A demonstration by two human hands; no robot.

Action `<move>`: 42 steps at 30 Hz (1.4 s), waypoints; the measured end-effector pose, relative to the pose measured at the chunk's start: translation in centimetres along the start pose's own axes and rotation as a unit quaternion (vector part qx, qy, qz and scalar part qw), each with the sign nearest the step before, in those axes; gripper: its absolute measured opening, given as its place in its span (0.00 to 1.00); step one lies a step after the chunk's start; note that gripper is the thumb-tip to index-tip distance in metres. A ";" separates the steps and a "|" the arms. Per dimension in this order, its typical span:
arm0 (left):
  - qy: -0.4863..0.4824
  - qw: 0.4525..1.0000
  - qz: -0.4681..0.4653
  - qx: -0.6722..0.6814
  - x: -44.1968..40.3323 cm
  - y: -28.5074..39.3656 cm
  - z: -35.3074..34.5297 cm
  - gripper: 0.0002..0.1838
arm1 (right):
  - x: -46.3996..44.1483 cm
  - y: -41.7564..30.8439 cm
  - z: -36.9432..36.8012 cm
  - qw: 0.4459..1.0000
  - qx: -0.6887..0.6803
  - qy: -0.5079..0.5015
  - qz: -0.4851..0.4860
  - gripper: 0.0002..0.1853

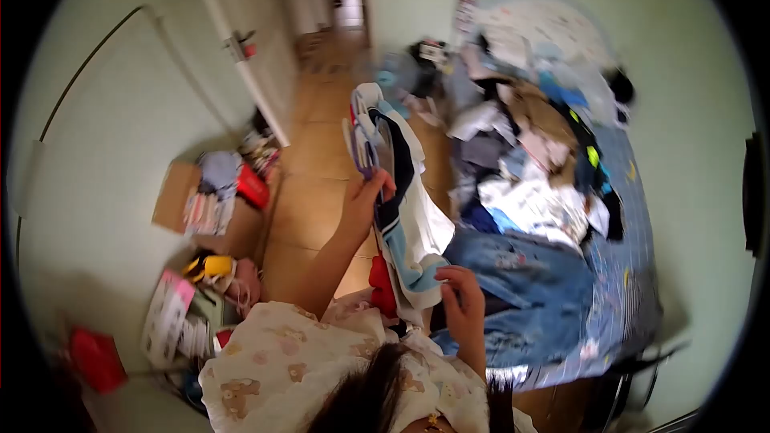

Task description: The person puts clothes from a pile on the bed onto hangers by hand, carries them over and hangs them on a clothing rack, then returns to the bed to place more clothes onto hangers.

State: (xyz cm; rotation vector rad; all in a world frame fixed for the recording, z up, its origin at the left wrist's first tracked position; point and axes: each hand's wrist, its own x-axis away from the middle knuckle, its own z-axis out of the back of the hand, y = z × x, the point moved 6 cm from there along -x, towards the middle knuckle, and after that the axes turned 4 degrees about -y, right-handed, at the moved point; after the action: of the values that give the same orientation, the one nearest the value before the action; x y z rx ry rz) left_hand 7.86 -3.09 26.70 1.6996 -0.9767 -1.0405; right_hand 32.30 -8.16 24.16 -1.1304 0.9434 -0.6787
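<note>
My left hand [369, 202] is closed around a bundle of hung clothes in front of me. At its top are several hangers, a bluish-purple hanger [365, 156] among them. A white, navy and light blue garment [419, 228] hangs down from there toward my chest. The bent fingers of my right hand [464, 301] are at the light blue lower edge of this garment, seemingly pinching it. Something red [382, 285] shows beneath the garment. Overlapping cloth hides how many pieces there are.
A bed on the right carries a heap of mixed clothes [533, 200] and blue jeans [513, 289]. Along the left wall stand an open cardboard box [176, 200] and a pile of bags and boxes [192, 313]. An open door [249, 48] is ahead, beside tiled floor [309, 168].
</note>
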 end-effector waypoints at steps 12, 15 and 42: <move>0.146 0.981 -0.061 -0.108 0.3 5.9 20.9 0.15 | -12.0 -0.5 -21.4 0.973 0.006 -0.228 0.028 0.13; 0.164 0.978 -0.080 -0.097 -0.5 7.6 25.9 0.15 | -16.1 0.2 -26.9 0.966 0.007 -0.254 0.047 0.11; 0.495 0.845 -0.099 -0.176 -9.7 10.0 49.1 0.18 | -46.4 5.6 -53.5 0.864 -0.060 -0.475 0.156 0.08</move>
State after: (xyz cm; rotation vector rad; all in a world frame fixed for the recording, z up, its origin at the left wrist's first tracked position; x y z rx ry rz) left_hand -42.58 -10.86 25.98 1.6997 0.0644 -0.2928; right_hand -36.58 9.21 24.40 -1.1867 0.2862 0.2358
